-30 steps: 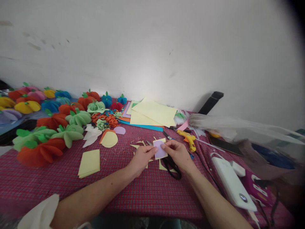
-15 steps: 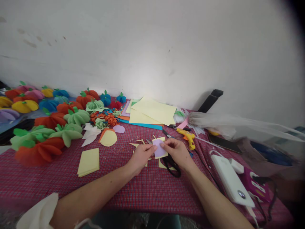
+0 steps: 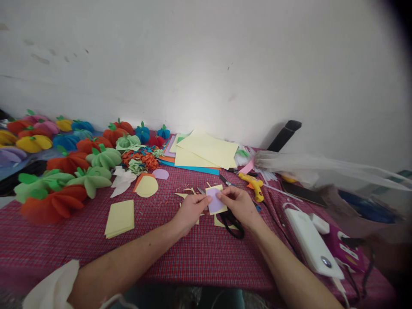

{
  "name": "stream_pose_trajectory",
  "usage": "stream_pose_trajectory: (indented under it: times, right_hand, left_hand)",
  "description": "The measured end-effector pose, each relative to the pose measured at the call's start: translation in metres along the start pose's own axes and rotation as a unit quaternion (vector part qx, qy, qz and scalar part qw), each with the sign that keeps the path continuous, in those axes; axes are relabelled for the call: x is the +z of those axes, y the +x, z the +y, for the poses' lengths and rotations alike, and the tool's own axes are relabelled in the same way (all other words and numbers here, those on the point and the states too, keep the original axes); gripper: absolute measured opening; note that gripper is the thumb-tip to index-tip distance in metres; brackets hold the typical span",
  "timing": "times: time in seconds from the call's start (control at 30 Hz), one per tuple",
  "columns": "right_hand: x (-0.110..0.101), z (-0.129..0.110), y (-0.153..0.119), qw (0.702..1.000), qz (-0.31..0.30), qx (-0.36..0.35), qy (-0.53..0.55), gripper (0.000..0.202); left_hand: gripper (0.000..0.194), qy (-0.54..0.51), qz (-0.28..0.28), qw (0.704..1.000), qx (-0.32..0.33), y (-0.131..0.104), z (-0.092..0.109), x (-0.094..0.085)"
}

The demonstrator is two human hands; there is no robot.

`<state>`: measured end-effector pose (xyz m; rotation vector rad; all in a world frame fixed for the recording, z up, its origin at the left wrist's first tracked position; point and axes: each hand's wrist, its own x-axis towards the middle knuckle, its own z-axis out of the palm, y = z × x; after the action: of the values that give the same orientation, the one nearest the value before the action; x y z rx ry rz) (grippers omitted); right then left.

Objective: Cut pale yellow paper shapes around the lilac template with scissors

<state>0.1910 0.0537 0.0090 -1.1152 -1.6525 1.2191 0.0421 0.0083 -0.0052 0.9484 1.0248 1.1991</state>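
Note:
My left hand (image 3: 192, 209) pinches the left edge of a pale yellow paper piece (image 3: 221, 188) with a purple rounded paper (image 3: 213, 201) lying on it. On the right side, my right hand (image 3: 237, 204) pinches the same two papers between thumb and fingers. Black-handled scissors (image 3: 236, 231) lie on the cloth just below the papers, partly hidden by my right hand. Yellow paper scraps (image 3: 219, 221) lie around and under my hands. To the left rest a stack of yellow rectangles (image 3: 119, 218) and rounded yellow cutouts (image 3: 147, 186).
Paper pumpkins (image 3: 69, 165) crowd the left of the checked tablecloth (image 3: 193, 257). Large yellow sheets (image 3: 206, 150) lie at the back. A yellow glue gun (image 3: 255, 188), a white power bank (image 3: 312, 244) and a purple power strip (image 3: 346, 253) are on the right.

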Motion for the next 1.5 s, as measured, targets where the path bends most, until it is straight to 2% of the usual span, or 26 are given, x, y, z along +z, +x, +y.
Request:
stream_pose_trajectory:
  times: [0.4,0.53,0.7,0.9,1.17,1.33,1.5]
  right_hand:
    - [0.002,-0.003,0.0,0.999,-0.014,0.01,0.045,0.021]
    - [0.003,-0.006,-0.001,0.994,-0.007,0.016,0.108,0.025]
    - [0.003,-0.01,-0.002,0.987,-0.045,0.048,0.147,0.031]
    - [0.001,-0.01,-0.002,0.986,-0.049,0.057,0.147,0.033]
    - [-0.002,-0.014,-0.002,0.985,-0.056,0.067,0.149,0.036]
    - [-0.003,-0.015,-0.003,0.984,-0.075,0.065,0.146,0.034]
    - [-0.003,-0.016,-0.003,0.986,-0.1,0.047,0.126,0.031]
  left_hand:
    - [0.033,-0.04,-0.011,0.999,0.003,0.0,-0.001,0.0]
    - [0.031,-0.041,-0.015,0.999,0.01,-0.001,0.001,0.0]
    - [0.03,-0.038,-0.019,0.999,0.009,-0.001,0.001,0.0]
    - [0.031,0.003,-0.003,1.0,-0.014,-0.002,0.002,-0.001]
    - [0.019,0.069,0.01,0.997,-0.019,-0.002,0.015,-0.009]
    - [0.03,0.118,-0.004,0.992,-0.039,-0.001,0.016,-0.009]
    - [0.032,0.124,-0.003,0.991,-0.04,-0.003,0.018,-0.004]
